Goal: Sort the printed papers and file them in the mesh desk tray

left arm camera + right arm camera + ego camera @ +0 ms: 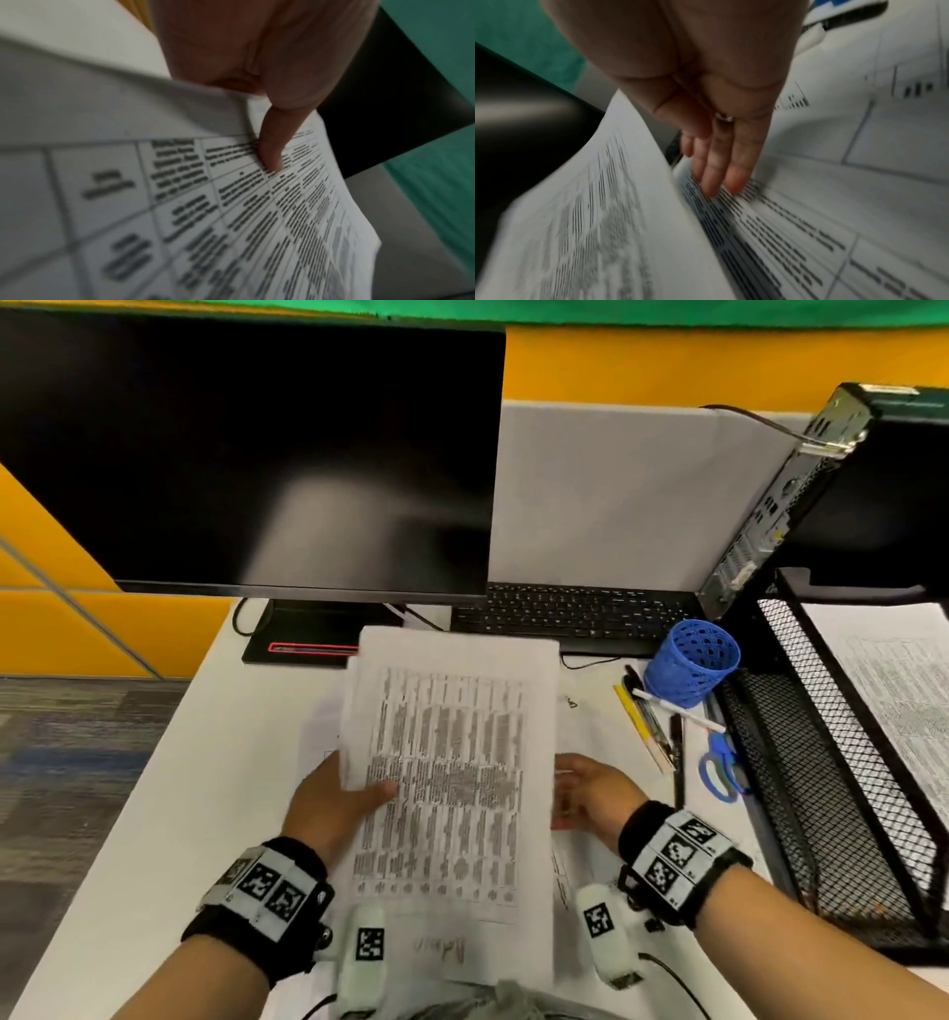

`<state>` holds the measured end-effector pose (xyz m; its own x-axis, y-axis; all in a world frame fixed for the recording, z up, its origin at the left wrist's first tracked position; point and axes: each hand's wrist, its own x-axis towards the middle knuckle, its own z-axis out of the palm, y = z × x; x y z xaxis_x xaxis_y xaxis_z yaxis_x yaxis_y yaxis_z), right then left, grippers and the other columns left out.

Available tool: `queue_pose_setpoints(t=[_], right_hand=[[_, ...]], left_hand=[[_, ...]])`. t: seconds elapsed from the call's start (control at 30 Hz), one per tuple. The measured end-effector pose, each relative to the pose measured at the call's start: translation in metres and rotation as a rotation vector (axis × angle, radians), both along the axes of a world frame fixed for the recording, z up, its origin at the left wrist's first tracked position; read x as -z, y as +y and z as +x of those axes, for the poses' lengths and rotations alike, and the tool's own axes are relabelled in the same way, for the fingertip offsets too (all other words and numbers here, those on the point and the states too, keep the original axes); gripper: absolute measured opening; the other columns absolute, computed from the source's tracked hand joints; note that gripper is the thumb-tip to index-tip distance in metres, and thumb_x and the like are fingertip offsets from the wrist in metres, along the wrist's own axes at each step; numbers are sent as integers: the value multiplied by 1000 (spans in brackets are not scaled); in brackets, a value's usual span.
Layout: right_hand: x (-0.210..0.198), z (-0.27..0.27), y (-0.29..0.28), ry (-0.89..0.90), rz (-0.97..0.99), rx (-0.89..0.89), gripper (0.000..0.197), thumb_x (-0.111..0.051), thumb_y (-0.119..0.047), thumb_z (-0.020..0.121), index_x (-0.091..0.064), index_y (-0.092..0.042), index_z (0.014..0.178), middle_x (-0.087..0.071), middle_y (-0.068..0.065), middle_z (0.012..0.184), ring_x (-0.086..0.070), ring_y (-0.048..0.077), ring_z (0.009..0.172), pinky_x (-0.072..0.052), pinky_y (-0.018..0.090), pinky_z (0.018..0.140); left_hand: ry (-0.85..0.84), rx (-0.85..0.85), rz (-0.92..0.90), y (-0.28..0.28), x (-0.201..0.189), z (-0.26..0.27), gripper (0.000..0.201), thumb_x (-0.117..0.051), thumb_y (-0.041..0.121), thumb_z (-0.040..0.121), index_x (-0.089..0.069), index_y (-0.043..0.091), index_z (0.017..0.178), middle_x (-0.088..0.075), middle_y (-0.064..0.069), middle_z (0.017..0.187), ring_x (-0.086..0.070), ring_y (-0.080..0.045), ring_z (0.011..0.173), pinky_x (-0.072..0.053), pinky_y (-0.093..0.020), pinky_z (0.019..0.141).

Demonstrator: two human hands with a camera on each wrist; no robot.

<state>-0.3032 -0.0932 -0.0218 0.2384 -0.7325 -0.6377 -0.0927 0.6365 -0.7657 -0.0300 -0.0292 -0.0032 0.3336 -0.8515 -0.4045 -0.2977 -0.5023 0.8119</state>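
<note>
A printed sheet (452, 762) covered in table text is lifted over the desk in front of me. My left hand (339, 801) pinches its left edge, thumb (272, 150) on the printed face (231, 213) and the other fingers hidden behind. My right hand (585, 793) is beside the sheet's right edge with straight fingers (721, 170) touching the printed papers (808, 223) lying on the desk beneath the raised page (590, 223). The black mesh desk tray (801, 742) stands at the right, with a printed paper (904, 701) on its upper level.
A dark monitor (246, 454) and a keyboard (575, 613) stand behind the papers. A blue mesh pen cup (690, 670), pens (652, 721) and blue scissors (719, 762) lie between the papers and the tray. A computer case (801, 495) sits above the tray.
</note>
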Motion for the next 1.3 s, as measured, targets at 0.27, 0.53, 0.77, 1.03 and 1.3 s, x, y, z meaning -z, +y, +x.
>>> queue_pose_setpoints(t=[0.27, 0.53, 0.77, 1.03, 1.3], right_hand=[[13, 43, -5, -1, 219, 41, 25, -46, -1, 93, -50, -8, 117, -63, 12, 87, -62, 24, 75, -52, 35, 72], [19, 70, 5, 251, -21, -337, 24, -64, -24, 85, -54, -21, 106, -66, 4, 91, -53, 12, 55, -47, 21, 46], [9, 58, 5, 260, -168, -279, 36, -59, -2, 85, -59, -15, 119, -67, 0, 110, -63, 19, 101, -51, 27, 85], [-1, 19, -10, 255, -169, -336, 30, -61, 5, 82, -60, -24, 89, -67, -6, 90, -63, 8, 84, -52, 16, 73], [13, 12, -2, 314, -246, -276, 30, -64, 1, 79, -68, -18, 102, -72, 4, 106, -65, 23, 103, -47, 44, 99]], left_hand=[[-18, -266, 143, 41, 31, 48, 46, -61, 26, 89, -50, 9, 129, -60, -13, 126, -55, -34, 115, -38, -48, 104], [112, -257, 131, 42, 43, 46, 51, -61, 28, 89, -47, 8, 134, -54, -15, 135, -49, -35, 124, -34, -45, 104], [58, -172, -25, 23, 34, 42, 77, -75, 34, 70, -35, 21, 136, -55, -5, 128, -58, -29, 109, -49, -39, 86], [373, 8, -47, 11, 19, 35, 100, -88, 55, 23, -65, 14, 111, -75, -5, 104, -69, -24, 99, -52, -34, 84], [267, -26, -22, 7, 22, 26, 100, -89, 38, 40, -46, 25, 129, -61, 2, 121, -61, -21, 109, -50, -38, 90]])
